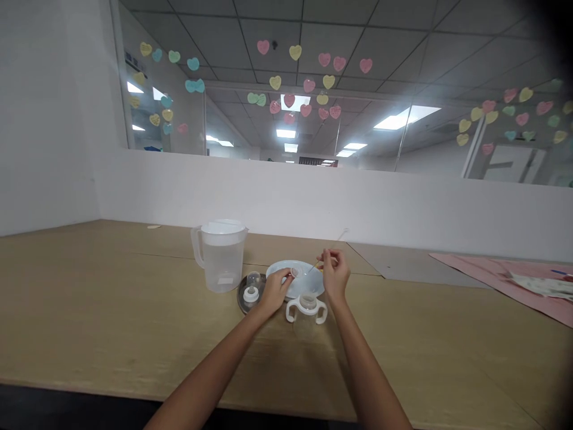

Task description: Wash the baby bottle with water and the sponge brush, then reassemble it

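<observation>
Head view: left fingers (282,274) around indistinct clear piece (295,272), right fingers (328,259) around faint stick (342,233).

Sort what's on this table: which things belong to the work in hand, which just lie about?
Likely belonging:
small translucent piece, left hand
thin pale stick, right hand
clear bottle with white handles
pale round bowl
clear plastic jug
round metal tray

Likely lying about:
pink flat sheet
grey flat sheet
</observation>
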`<state>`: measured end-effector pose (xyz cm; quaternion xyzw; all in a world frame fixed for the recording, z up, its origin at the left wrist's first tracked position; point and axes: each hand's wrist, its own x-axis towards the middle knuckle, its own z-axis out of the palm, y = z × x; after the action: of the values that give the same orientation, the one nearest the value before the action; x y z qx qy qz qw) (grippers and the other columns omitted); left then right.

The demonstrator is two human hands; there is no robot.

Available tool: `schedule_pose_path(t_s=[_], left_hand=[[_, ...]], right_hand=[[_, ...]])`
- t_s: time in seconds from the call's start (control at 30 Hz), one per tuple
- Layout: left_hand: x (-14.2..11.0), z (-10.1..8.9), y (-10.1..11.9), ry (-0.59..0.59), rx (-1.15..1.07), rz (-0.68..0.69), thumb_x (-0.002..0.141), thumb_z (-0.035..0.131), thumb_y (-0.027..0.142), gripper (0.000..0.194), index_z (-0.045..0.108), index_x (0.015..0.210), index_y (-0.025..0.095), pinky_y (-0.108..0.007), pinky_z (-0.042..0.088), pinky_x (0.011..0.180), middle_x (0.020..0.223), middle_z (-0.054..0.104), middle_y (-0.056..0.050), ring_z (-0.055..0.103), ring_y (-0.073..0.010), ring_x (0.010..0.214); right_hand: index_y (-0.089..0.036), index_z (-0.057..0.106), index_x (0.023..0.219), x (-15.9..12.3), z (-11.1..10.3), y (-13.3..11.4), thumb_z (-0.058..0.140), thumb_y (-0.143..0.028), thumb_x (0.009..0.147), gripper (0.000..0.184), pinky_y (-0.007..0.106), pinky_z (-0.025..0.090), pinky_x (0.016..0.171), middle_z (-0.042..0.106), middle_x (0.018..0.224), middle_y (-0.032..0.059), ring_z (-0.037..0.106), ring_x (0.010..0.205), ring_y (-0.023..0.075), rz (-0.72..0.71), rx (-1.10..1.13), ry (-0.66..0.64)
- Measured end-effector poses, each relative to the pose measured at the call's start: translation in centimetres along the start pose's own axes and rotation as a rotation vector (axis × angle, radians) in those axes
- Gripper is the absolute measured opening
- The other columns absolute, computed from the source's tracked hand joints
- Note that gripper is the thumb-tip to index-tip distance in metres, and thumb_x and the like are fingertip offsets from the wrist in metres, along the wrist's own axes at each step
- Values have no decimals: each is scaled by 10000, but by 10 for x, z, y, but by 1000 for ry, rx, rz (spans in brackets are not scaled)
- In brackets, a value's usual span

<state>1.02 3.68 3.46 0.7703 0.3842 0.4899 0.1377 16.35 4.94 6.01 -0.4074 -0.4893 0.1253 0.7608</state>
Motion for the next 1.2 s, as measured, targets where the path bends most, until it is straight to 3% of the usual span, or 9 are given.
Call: schedule_pose_path(t_s=[0.17, 0.37, 0.47, 0.6, 0.73, 0.87, 0.93, 1.1, 1.2], left_hand=[[1, -3, -11, -44, 235, 30, 832, 405, 253, 256, 644, 891, 186, -281, 380, 763, 872, 613, -60, 521, -171, 822], [3, -8, -15, -112, 407, -52, 793, 463, 237, 231, 673, 888, 231, -315, 359, 792, 848, 620, -77, 514, -195, 842], [9, -9, -15, -165, 413, -160, 741, 516, 203, 186, 695, 790, 216, -325, 372, 793, 829, 649, -95, 543, -216, 861], [29, 3, -18, -254, 363, -264, 608, 616, 139, 106, 659, 513, 162, -327, 417, 710, 593, 645, -99, 592, -216, 687], [47, 20, -24, -344, 217, -350, 545, 677, 173, 171, 580, 407, 146, -280, 449, 621, 446, 588, -49, 566, -149, 534], [51, 20, -25, -370, -19, -404, 512, 683, 140, 117, 597, 436, 161, -225, 449, 546, 378, 539, 18, 489, -90, 415], [52, 13, -21, -314, -155, -412, 574, 648, 149, 23, 646, 552, 147, -223, 463, 566, 467, 593, 9, 514, -87, 455], [56, -8, -1, -116, -465, -380, 807, 454, 243, 259, 600, 987, 130, -235, 483, 743, 937, 643, -80, 593, -81, 716], [59, -20, 13, -93, -775, -333, 814, 475, 252, 252, 574, 1023, 152, -229, 475, 771, 994, 615, -79, 585, -72, 751]], right_hand=[[-139, 589, 780, 14, -3, 45, 568, -374, 626, 282, 271, 506, 495, 590, 660, 21, 571, 578, 139, 218, -6, -141], [-170, 628, 693, 13, -12, 64, 528, -255, 597, 163, 280, 470, 578, 645, 672, 32, 589, 613, 162, 160, -432, -153], [-182, 640, 628, 12, -16, 66, 542, -223, 569, 122, 288, 443, 603, 647, 640, 40, 589, 617, 182, 175, -499, -147], [-189, 647, 585, 12, -19, 69, 559, -262, 562, 117, 287, 405, 529, 630, 570, 46, 560, 531, 188, 217, -552, -110], [-186, 658, 627, 12, -21, 69, 541, -338, 590, 195, 272, 391, 514, 639, 594, 51, 561, 537, 188, 229, -555, -62], [-173, 656, 668, 12, -20, 68, 497, -391, 630, 273, 266, 390, 525, 654, 649, 66, 568, 567, 192, 238, -529, -14], [-168, 652, 677, 11, -19, 68, 477, -392, 644, 286, 264, 387, 526, 655, 650, 68, 567, 570, 192, 249, -514, 7], [-159, 651, 705, 11, -19, 69, 415, -370, 675, 318, 263, 371, 524, 645, 633, 66, 555, 556, 191, 280, -487, 42], [-160, 649, 717, 10, -20, 69, 397, -351, 678, 319, 260, 361, 524, 638, 631, 59, 550, 556, 189, 288, -478, 34]])
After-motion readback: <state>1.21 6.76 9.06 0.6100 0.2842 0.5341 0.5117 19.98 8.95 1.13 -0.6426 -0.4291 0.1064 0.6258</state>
